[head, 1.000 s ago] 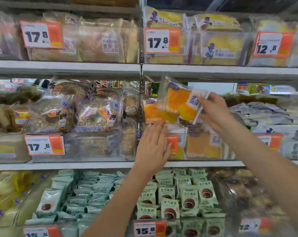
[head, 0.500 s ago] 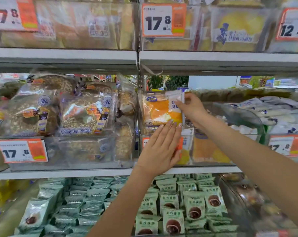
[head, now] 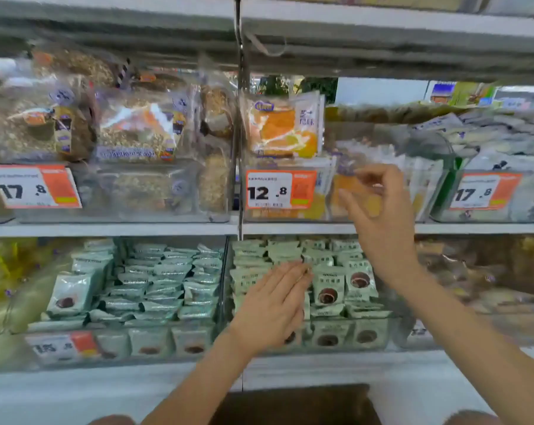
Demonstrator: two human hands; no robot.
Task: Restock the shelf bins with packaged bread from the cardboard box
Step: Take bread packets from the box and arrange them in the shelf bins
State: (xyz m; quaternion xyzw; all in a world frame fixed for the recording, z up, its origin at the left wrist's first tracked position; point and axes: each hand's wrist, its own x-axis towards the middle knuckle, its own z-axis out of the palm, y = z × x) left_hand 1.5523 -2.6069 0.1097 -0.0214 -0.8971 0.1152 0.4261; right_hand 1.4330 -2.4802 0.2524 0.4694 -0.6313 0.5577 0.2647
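- The orange bread pack (head: 285, 130) stands upright on top of the stock in the clear bin (head: 330, 214) on the middle shelf, above the 12.8 price tag (head: 280, 189)
- The right hand (head: 382, 223) is in front of that bin, fingers loosely spread, holding nothing
- The left hand (head: 274, 305) is lower, flat and open, empty, before the green snack packs (head: 327, 289)
- A brown cardboard box (head: 296, 404) sits at the bottom edge

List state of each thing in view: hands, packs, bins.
Left hand: open, empty, in front of the green packs.
Right hand: fingers loosely curled, empty.
Orange bread pack: upright atop the 12.8 bin, unheld.
Grain bread bin: heaped above rim.
Cardboard box: bottom edge, contents unseen.
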